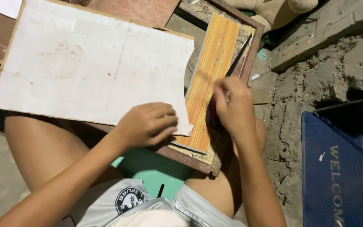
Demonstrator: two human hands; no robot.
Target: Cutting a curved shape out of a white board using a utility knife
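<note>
A large white board (85,67) with a jagged right edge lies on a rusty metal frame (255,46). My left hand (148,124) presses flat on the board's lower right corner. Beside it lies a long orange wood-grain strip (211,71). My right hand (234,107) grips a small saw with a dark handle (211,120). Its thin black blade (240,54) runs along the strip's right edge toward the far end. The hand looks blurred.
A blue doormat (337,168) lies at the lower right on rough concrete ground (299,92). A wooden plank (316,33) sits at the upper right. A green stool seat (156,168) shows between my knees. Brown plywood (139,8) lies behind the board.
</note>
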